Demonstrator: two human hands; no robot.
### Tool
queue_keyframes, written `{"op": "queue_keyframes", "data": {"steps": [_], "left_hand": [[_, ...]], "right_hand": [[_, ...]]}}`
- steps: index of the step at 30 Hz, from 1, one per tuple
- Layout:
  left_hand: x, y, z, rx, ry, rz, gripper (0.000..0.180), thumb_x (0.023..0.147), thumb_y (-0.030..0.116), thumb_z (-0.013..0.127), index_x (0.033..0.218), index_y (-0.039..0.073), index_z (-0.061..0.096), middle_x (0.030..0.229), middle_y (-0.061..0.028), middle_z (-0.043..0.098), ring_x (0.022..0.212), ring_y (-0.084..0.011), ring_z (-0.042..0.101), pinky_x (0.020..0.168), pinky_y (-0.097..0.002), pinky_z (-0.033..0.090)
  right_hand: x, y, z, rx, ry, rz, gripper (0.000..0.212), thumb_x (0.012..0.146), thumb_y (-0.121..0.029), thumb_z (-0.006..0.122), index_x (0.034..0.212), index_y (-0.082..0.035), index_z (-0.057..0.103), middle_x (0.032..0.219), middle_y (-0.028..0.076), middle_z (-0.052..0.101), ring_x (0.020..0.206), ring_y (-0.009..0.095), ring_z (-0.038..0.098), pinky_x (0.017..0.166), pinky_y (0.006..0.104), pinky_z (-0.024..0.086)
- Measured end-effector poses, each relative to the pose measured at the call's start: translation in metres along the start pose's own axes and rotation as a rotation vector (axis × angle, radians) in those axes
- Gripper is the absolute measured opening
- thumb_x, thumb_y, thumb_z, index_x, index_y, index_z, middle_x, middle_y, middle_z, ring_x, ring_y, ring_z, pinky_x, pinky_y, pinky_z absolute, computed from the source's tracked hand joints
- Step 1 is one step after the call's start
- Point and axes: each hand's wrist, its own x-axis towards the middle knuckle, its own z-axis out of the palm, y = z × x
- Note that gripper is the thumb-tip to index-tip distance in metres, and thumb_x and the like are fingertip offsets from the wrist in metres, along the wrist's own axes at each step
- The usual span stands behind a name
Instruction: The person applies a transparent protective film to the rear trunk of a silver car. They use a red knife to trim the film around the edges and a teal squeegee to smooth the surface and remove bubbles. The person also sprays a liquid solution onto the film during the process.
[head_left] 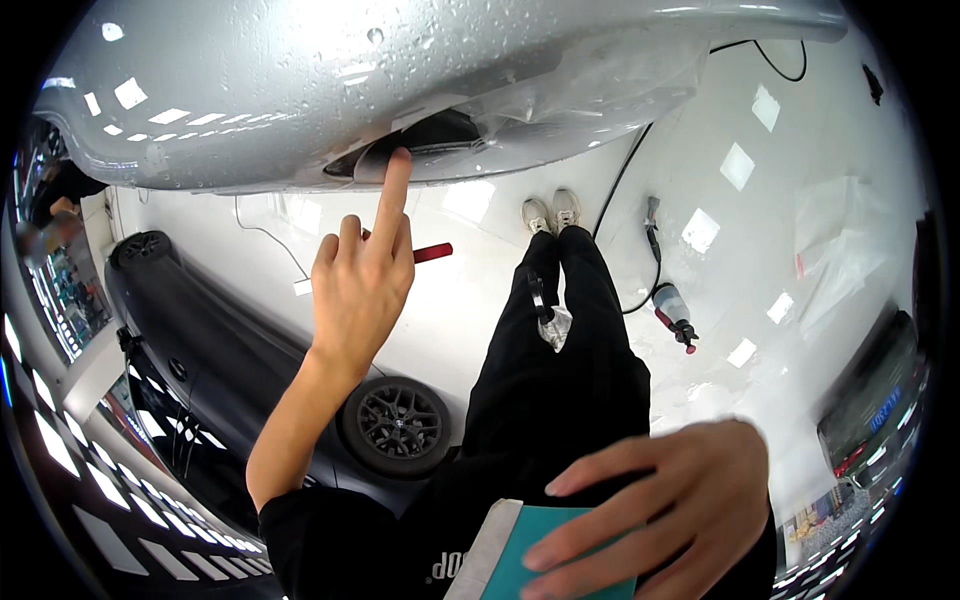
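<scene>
My left hand [362, 275] reaches up to the silver-grey car bumper [270, 90], its index fingertip at the lower edge of a dark opening [440, 132]. The other fingers are curled, and a slim dark red tool [433, 253] sticks out past them; its kind is hidden. Clear film [590, 100], wet and wrinkled, hangs over the bumper right of the opening, and water drops dot the paint. Low at the right, close to my body, my right hand [690, 505] is slightly blurred, its fingers over a teal squeegee [540, 530] with a whitish edge strip.
A spray bottle [674, 312] and a tool on a black hose [652, 222] lie on the glossy white floor. Crumpled clear film [840, 250] is farther right. A dark car [230, 340] stands at left, another [875, 395] at the right edge. A person [65, 190] is at far left.
</scene>
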Motion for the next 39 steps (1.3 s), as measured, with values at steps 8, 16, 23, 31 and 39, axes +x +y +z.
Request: {"op": "queue_keyframes", "data": {"steps": [8,16,23,31,39], "left_hand": [[-0.004,-0.002,0.0,-0.077,0.037,-0.032,0.021,0.074,-0.002,0.068,0.059,0.0,0.053,0.156,-0.0039,0.052,0.054,-0.0124,0.044,0.045,-0.0252,0.035],[0.001,-0.012,-0.001,-0.115,0.048,0.006,0.02,0.074,-0.004,0.067,0.059,-0.001,0.054,0.154,-0.0028,0.054,0.054,-0.0123,0.043,0.046,-0.0257,0.035],[-0.002,-0.015,0.002,-0.165,0.049,0.007,0.018,0.073,-0.004,0.068,0.06,-0.002,0.055,0.152,-0.0032,0.056,0.053,-0.0128,0.045,0.045,-0.0264,0.035],[-0.002,-0.016,0.002,-0.159,0.061,0.02,0.016,0.07,-0.002,0.069,0.06,0.0,0.056,0.153,-0.0031,0.055,0.054,-0.0121,0.047,0.046,-0.0263,0.036],[-0.003,-0.015,0.0,-0.152,0.047,0.024,0.015,0.071,-0.002,0.068,0.061,0.001,0.057,0.153,-0.0039,0.054,0.054,-0.0117,0.047,0.046,-0.0258,0.036]], "right_hand": [[-0.011,0.061,-0.018,-0.759,-0.144,0.202,0.035,0.076,0.0,0.071,0.11,0.006,0.068,0.112,0.019,0.068,0.099,0.036,0.071,0.083,0.0421,0.061],[-0.012,0.15,-0.005,-1.197,-0.034,0.123,0.039,0.073,0.006,0.066,0.111,0.001,0.071,0.108,0.011,0.072,0.097,0.029,0.071,0.075,0.0371,0.055],[-0.005,0.158,0.003,-1.14,0.009,0.108,0.036,0.074,0.007,0.066,0.11,0.002,0.07,0.105,0.012,0.073,0.093,0.028,0.073,0.073,0.0368,0.056],[0.003,0.154,-0.003,-1.197,-0.131,0.261,0.038,0.073,0.008,0.065,0.111,0.001,0.068,0.098,0.009,0.07,0.081,0.026,0.071,0.064,0.0329,0.056],[0.006,0.152,-0.012,-1.332,-0.182,0.228,0.026,0.072,-0.007,0.071,0.097,-0.002,0.066,0.082,0.004,0.064,0.075,0.019,0.069,0.059,0.0303,0.055]]}}
